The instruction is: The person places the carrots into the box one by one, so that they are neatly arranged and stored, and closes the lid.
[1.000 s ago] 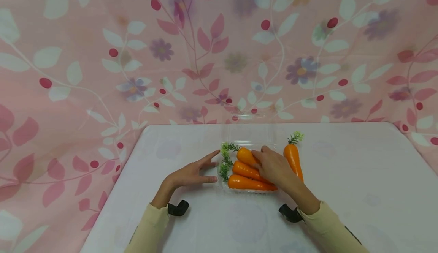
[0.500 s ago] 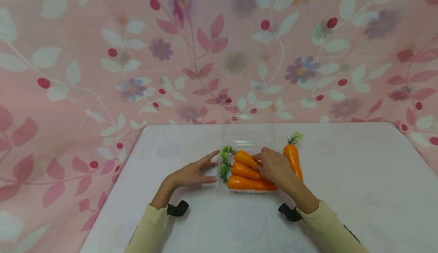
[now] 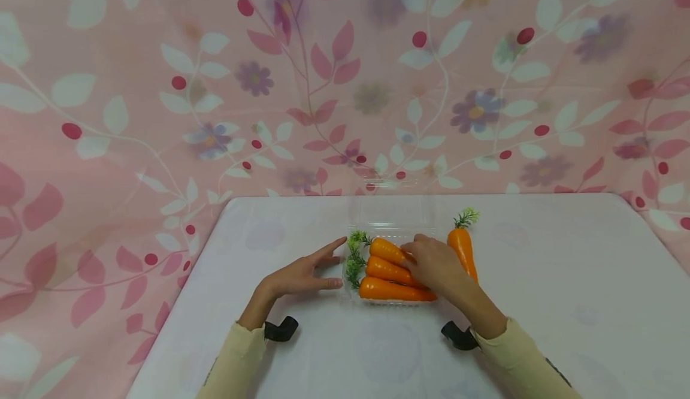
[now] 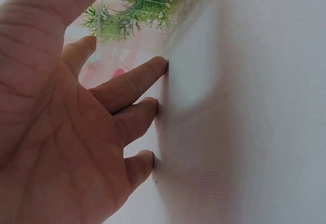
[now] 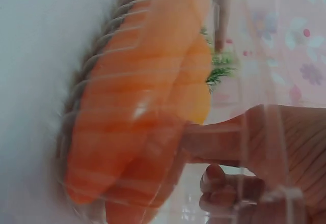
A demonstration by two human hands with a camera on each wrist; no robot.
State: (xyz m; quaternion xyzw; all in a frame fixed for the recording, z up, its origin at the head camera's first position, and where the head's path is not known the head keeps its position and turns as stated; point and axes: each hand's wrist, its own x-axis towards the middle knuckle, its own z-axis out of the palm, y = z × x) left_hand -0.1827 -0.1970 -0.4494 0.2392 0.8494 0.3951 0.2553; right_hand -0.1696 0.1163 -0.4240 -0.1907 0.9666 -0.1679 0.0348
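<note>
Three orange toy carrots lie side by side in a clear plastic clamshell box (image 3: 399, 302): a near carrot (image 3: 396, 290), a middle carrot (image 3: 389, 271) and a far carrot (image 3: 385, 249). Their green tops (image 3: 354, 261) point left. My right hand (image 3: 439, 264) reaches in from the right and pinches the far carrot near its narrow end, which the hand hides. In the right wrist view the thumb (image 5: 211, 142) lies against the carrots, seen through the clear wall. My left hand (image 4: 66, 117) is spread beside the box's left side, fingertips on the table.
A fourth carrot (image 3: 461, 249) lies on the white table (image 3: 566, 285), right of the box and partly behind my right hand. The box's clear lid (image 3: 392, 210) stands raised at the back. A pink floral cloth (image 3: 334, 87) hangs behind the table.
The far carrot has shifted slightly left and down into the box beside the other two, my right hand on it. The left hand has stayed in place.
</note>
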